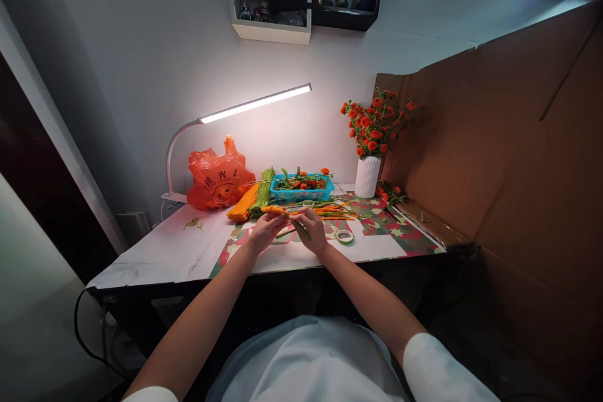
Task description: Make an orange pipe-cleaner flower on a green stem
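Observation:
Above the front of the table, my left hand (pixel 266 230) pinches an orange chenille piece (pixel 273 209) that points left past the fingertips. My right hand (pixel 311 228) is close beside it, its fingers closed on a green chenille stem (pixel 302 230) that hangs down across the palm. The two pieces meet between my fingertips, but the fingers hide how they join. Behind my hands lie loose orange and green chenille stems (pixel 336 210). A roll of pale green tape (pixel 345 237) rests to the right of my right hand.
Bundles of orange (pixel 242 204) and green chenille stems (pixel 264 188) lie behind my left hand. Further back are a blue basket (pixel 301 193) of orange flowers, a red plastic bag (pixel 219 179), a lit lamp (pixel 257 102) and a white vase (pixel 367 177) of flowers. Cardboard (pixel 471 125) walls the right side.

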`<action>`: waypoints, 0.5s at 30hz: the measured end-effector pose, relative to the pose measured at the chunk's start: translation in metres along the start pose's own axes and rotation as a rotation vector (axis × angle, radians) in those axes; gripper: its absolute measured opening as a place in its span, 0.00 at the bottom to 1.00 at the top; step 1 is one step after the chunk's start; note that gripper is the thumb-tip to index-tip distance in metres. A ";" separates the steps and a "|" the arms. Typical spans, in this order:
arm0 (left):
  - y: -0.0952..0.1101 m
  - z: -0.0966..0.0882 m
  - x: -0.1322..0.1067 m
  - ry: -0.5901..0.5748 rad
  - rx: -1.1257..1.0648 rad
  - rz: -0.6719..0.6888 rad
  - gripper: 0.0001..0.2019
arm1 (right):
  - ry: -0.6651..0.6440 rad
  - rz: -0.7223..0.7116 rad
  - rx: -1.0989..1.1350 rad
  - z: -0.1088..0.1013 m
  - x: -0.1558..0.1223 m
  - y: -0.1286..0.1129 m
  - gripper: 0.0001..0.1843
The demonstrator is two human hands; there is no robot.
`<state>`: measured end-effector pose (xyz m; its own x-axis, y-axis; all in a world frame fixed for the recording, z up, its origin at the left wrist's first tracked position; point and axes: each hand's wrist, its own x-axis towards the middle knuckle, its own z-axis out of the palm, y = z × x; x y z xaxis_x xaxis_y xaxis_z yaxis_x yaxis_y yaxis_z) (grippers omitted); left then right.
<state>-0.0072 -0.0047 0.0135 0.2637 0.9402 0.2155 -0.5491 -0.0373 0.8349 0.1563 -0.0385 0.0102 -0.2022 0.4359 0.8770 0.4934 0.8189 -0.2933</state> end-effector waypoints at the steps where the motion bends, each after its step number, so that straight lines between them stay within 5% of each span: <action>1: 0.000 -0.001 0.001 0.024 -0.008 0.012 0.13 | 0.017 0.031 0.064 0.000 0.001 0.000 0.10; 8: 0.003 -0.004 0.004 0.119 -0.044 0.069 0.11 | 0.090 0.498 0.495 0.003 0.006 0.010 0.11; 15: 0.006 -0.003 -0.004 -0.036 0.071 -0.021 0.14 | 0.204 0.771 0.806 0.000 0.010 0.016 0.14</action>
<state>-0.0142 -0.0075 0.0161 0.3036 0.9284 0.2144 -0.4854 -0.0429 0.8732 0.1625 -0.0209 0.0143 0.0982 0.9197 0.3802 -0.2769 0.3922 -0.8772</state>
